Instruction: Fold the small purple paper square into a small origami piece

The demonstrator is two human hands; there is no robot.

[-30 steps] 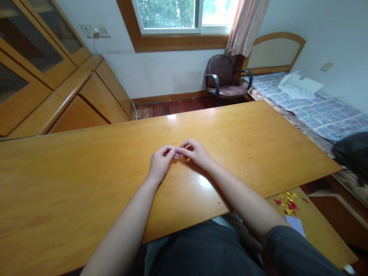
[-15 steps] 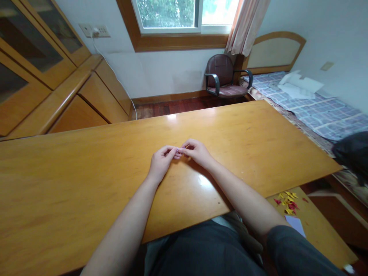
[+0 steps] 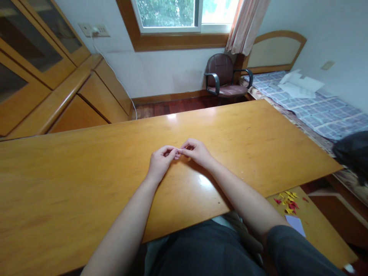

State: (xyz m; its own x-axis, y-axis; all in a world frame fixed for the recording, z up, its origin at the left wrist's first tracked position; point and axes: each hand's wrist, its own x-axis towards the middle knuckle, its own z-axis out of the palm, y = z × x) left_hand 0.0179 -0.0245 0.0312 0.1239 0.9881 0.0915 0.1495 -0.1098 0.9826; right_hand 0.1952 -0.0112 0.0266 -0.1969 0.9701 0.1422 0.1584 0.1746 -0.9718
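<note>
My left hand (image 3: 162, 163) and my right hand (image 3: 197, 152) meet above the middle of the wooden table (image 3: 86, 180). The fingers of both are closed, thumbs against fingertips, pinching a tiny purple piece that looks like folded paper. Almost all of it is hidden behind the fingertips, so its shape cannot be made out. Low on the right, a lower wooden surface (image 3: 322, 234) holds several small folded yellow and red paper figures (image 3: 290, 203). Close by them lies a purple sheet or stack of paper (image 3: 295, 225), partly behind my right arm.
Beyond the table stands a maroon armchair (image 3: 221, 74) under the window. To the right is a bed (image 3: 324, 111) with a checked cover, white packing pieces (image 3: 301, 86) and a black bag (image 3: 352, 153). A wooden cabinet (image 3: 66, 92) fills the far left.
Only the fingertips shift slightly against each other; the purple speck seen between them earlier is now less visible. Arms and surroundings hold their places.
</note>
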